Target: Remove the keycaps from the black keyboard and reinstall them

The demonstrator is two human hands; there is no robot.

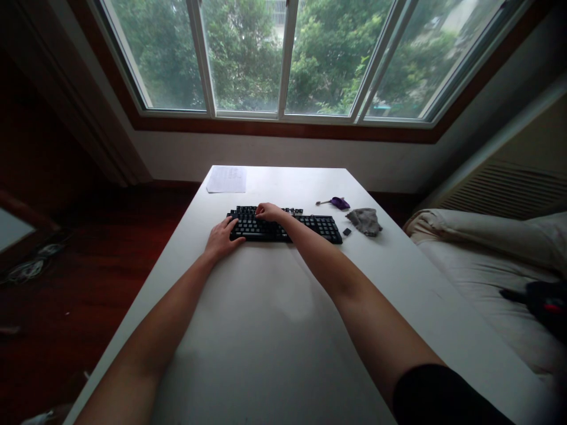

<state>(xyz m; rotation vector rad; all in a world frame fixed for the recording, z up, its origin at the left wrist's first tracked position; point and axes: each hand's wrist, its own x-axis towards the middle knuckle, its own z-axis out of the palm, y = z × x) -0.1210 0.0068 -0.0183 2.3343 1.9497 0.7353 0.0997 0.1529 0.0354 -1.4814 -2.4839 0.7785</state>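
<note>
Under the right hand (268, 211), part of the keyboard (310, 227) lies hidden.

Mid-frame: one flat black computer keyboard (316, 227) under two hands, left hand (221, 239) and right hand (268, 211). Upper left: one white paper sheet (227, 179). Right of centre: one small purple-handled tool (339, 203), one crumpled grey cloth (364, 221), one tiny black square cap (346, 232)

Kbd (316, 227) mid table (266, 330); paper (227, 179) behind-left, cloth (364, 221) to its rt (brush (339, 202) behind cloth).
</note>
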